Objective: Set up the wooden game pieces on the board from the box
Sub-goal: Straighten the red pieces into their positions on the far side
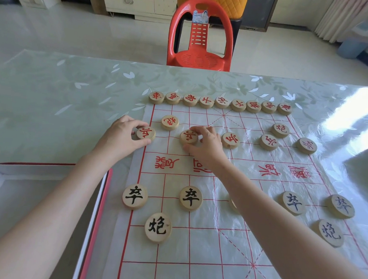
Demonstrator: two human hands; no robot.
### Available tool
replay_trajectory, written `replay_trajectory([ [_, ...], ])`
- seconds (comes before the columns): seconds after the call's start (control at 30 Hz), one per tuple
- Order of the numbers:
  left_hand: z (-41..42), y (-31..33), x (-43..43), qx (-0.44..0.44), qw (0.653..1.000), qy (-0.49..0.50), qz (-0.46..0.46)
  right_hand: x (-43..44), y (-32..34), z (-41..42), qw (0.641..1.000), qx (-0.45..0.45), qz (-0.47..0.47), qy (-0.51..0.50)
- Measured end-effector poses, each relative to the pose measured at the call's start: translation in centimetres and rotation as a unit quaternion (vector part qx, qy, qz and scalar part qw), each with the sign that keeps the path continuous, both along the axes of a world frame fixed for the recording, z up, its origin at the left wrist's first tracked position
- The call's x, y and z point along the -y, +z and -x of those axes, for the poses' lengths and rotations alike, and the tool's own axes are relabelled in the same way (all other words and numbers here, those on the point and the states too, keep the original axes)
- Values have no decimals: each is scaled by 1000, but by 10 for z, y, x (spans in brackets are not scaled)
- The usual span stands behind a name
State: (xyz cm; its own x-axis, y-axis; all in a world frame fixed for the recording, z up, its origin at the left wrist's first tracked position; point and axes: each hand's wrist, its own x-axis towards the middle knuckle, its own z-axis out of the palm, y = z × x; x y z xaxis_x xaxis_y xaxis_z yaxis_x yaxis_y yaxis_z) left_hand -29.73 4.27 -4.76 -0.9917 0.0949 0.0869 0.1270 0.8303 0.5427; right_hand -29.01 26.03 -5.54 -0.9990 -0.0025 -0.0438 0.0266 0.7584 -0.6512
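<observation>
We have both hands out over the far half of the board (204, 244). Our left hand (120, 137) pinches a red soldier (145, 133) at the board's left border line, with the fingers (136, 123) curled over its far rim and the thumb against its near rim. Our right hand (208, 147) pinches a second red soldier (188, 137) the same way, just right of the left fingers. A red cannon (169, 122) sits between the two hands, slightly beyond the fingers. Farther still, a row of red pieces (222, 103) lines the board's far edge. Right of the right fingers lie three more red soldiers (230, 140). Nearer us than the fingers, black pieces (190, 198) rest on the board. The box (14, 193) lies on the table (63, 93), left of our left forearm.
</observation>
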Motion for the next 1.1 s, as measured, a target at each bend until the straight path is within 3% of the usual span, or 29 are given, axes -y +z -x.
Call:
replay_trajectory([
  [0.27, -5, 2, 0, 17, 1000, 12, 22, 5, 4, -3, 1000, 7, -9, -6],
  [0.4, -8, 20, -19, -4, 1000, 11, -11, 1, 19, -11, 999, -47, -1, -10],
  [0.73, -13, 32, -133, 7, 995, -104, -8, -121, 28, -39, 991, -20, 1, -132],
  [0.93, -1, 27, -180, 32, 996, -83, -14, -165, 30, -30, 975, 25, 47, -218],
  [1.1, 6, 17, -203, 22, 1000, -13, -2, -167, 22, -15, 970, 31, 6, -242],
])
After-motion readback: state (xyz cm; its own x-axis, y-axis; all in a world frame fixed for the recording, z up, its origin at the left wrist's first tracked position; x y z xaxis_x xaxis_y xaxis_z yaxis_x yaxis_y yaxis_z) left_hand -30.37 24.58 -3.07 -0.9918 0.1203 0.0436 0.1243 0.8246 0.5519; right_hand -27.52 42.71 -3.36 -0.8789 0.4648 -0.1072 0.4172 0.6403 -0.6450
